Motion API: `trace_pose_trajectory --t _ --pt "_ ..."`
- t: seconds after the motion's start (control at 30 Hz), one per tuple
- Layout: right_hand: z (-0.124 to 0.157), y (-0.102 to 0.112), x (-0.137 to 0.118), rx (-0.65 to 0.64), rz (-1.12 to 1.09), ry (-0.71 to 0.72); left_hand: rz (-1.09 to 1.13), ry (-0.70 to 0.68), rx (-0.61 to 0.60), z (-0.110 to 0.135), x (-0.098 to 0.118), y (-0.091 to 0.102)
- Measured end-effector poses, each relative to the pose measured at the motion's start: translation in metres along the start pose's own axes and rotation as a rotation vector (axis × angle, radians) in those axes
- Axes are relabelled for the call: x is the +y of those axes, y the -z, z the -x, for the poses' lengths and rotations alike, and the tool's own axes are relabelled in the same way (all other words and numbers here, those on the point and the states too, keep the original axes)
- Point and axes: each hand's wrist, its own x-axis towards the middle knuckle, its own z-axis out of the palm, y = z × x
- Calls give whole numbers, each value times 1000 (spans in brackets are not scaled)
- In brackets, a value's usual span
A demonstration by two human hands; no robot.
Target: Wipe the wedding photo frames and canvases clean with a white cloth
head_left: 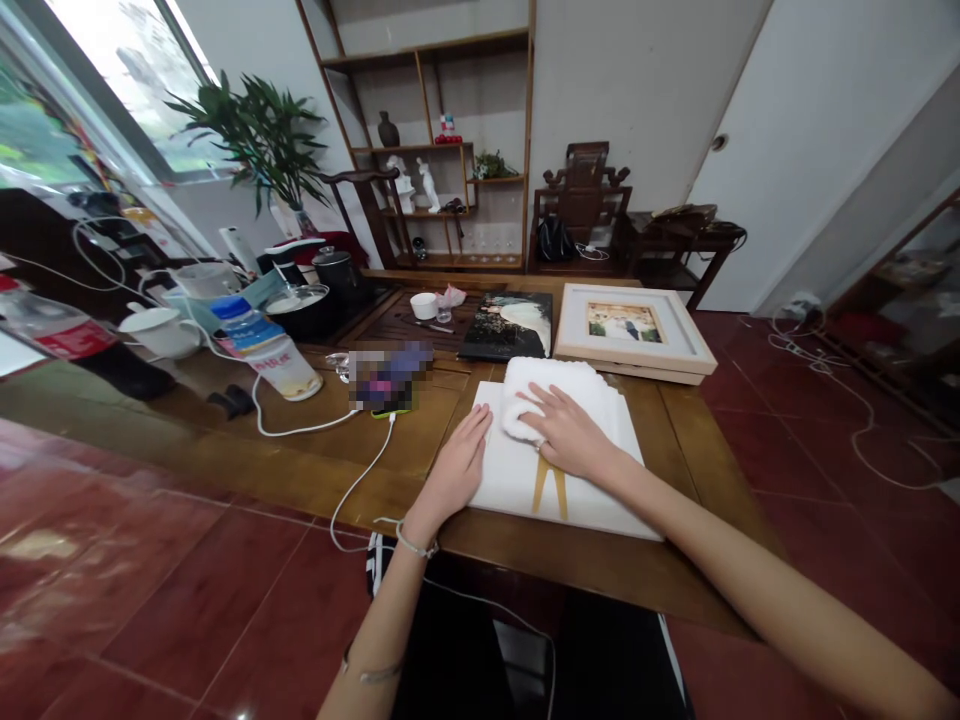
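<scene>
Flat at the near side of the desk (679, 430): a white panel (506, 480) marked with a gold shape (541, 488). On top, a plush white cloth (559, 372), and there, palm down, the right hand (564, 425), fingers spread, pressed on with no closed grip showing. Over at the left edge, the left hand (457, 462), laid flat, fingers extended, nothing grasped. Soft stuff, the cloth: probably light, squashy, best taken by a fold or pinned under a broad palm. Stiffer business below: seemingly rigid, smooth, liable to skid under a sideways push, possibly easy to scuff. Best held by opposite edges, well clear of the gold. Careful beyond the far edge: close by, a dark picture (510, 325) and a framed picture (626, 328).
</scene>
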Motion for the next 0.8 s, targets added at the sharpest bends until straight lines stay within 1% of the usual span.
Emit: trace_pose_trajectory --t 0.07,0.13,0.2,0.33,0.4,0.43,0.5,0.6,0.67,0.7,0.77,0.8 --pt "-1 -4 7 20 17 -10 10 3 5 0 0 -1" --pt "3 -6 0 26 33 2 23 1 17 0 0 -1" --pt "9 -6 -20 18 51 27 39 0 40 0 -2 -2" --pt "26 -3 -70 -14 88 110 82 4 49 2 -4 -2" --pt "33 0 -84 -24 104 166 84 8 25 2 -4 -1" --pt "34 1 -86 -28 98 183 78 6 10 1 -4 0" --pt "32 4 -76 -40 59 164 59 0 -8 1 -3 1" --pt "21 5 -38 -39 19 51 33 8 -3 1 -1 1" --pt "12 4 -12 -15 30 -26 23 13 1 0 -1 0" --pt "9 3 -3 -2 39 -54 23 12 1 0 -1 0" --pt "6 2 2 11 51 -86 29 8 6 0 -1 -1" --pt "7 2 -3 8 53 -82 33 9 13 0 -1 -1"
